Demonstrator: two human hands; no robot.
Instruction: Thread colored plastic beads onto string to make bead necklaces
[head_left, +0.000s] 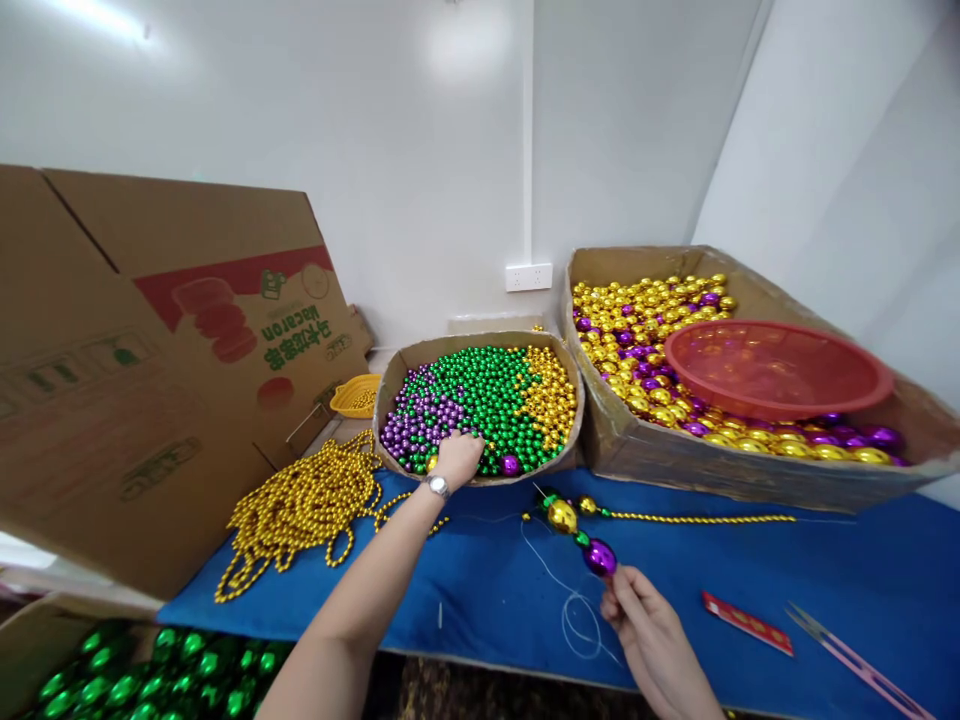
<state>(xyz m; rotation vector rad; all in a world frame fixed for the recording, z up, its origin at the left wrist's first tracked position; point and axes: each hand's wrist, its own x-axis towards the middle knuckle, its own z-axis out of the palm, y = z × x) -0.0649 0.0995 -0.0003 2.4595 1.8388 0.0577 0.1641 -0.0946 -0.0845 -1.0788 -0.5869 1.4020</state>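
My left hand (459, 457), with a watch on the wrist, reaches into a cardboard box (576, 420) of small shiny beads. Its fingers curl down among the purple and green beads (480, 400); the fingertips are hidden, so what they hold cannot be made out. A large purple bead (511, 465) lies just right of it. Above the blue cloth, my right hand (641, 620) pinches a needle strung with beads, closed by a purple ball (599, 557). Beyond that ball sit a small green bead, a gold ball (562, 516) and another green bead near the bare tip.
A strand of gold beads (697, 518) and loose thread (577, 610) lie on the blue cloth (510, 600). Scissors-like pink tweezers (855, 655) and a red packet (748, 622) are at right. A big box with a red basin (780, 370) stands behind; gold bead strands (307, 500) pile left.
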